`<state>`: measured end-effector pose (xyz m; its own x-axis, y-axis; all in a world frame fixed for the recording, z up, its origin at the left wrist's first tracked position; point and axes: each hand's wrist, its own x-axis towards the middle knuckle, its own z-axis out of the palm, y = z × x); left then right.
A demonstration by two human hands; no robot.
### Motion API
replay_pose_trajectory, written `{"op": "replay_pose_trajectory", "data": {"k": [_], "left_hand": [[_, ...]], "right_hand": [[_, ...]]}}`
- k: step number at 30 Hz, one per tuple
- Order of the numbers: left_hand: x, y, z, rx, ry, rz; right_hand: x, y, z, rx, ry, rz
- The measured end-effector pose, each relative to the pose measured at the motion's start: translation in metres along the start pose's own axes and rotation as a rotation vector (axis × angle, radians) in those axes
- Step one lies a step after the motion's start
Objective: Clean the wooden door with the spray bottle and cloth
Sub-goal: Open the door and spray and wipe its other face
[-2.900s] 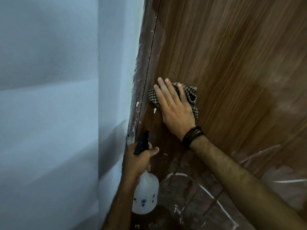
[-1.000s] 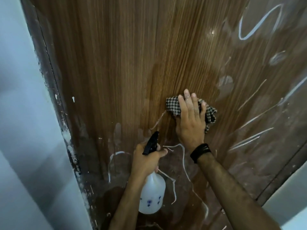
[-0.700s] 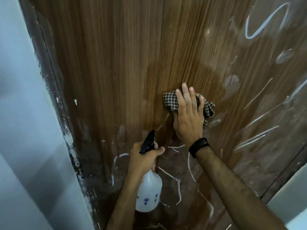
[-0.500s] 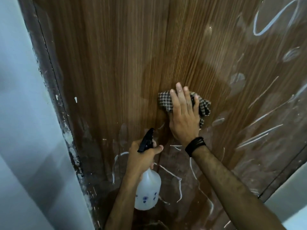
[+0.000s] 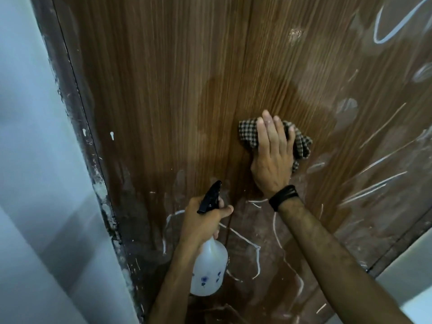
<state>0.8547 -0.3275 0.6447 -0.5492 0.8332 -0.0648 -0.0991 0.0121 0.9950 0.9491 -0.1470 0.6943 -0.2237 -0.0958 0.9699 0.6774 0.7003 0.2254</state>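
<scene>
The right hand (image 5: 272, 157) presses flat, fingers straight, on the checked cloth (image 5: 301, 143) against the door (image 5: 163, 78); it likely does best wiping firmly down toward the white marks (image 5: 254, 249) below. The left hand (image 5: 202, 220) grips the spray bottle (image 5: 208, 270) lower left. The brown, wood-grained door fills the view, damp around the cloth, with white scribbles right and below.

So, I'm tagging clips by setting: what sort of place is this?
Probably an indoor doorway in a building: a wooden door with white scrawls, its paint-flecked frame and a pale painted wall.
</scene>
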Motion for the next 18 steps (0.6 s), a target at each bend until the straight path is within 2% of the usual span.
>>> {"op": "replay_pose_trajectory", "data": {"k": [3, 8, 10, 12, 13, 16, 18], "left_hand": [[0.000, 0.000, 0.003, 0.008, -0.018, 0.001], [0.001, -0.005, 0.011, 0.005, -0.028, -0.030], [0.002, -0.005, 0.016, 0.005, -0.033, -0.044], [0.003, -0.003, 0.018, 0.018, -0.050, -0.024], [0.004, -0.002, 0.019, 0.027, -0.066, -0.010], [0.007, -0.001, 0.024, 0.038, -0.094, 0.006], [0.006, 0.000, 0.032, 0.044, -0.117, 0.019]], "right_hand": [[0.004, -0.005, 0.000, 0.017, -0.063, -0.043], [-0.048, -0.015, -0.006, -0.027, -0.276, -0.432], [-0.056, -0.011, -0.004, -0.051, -0.287, -0.469], [-0.049, -0.007, -0.004, -0.011, -0.243, -0.334], [-0.040, -0.006, -0.004, 0.034, -0.183, -0.199], [0.004, 0.002, -0.013, 0.220, 0.074, 0.293], [0.035, 0.017, -0.024, 0.315, 0.257, 0.509]]}}
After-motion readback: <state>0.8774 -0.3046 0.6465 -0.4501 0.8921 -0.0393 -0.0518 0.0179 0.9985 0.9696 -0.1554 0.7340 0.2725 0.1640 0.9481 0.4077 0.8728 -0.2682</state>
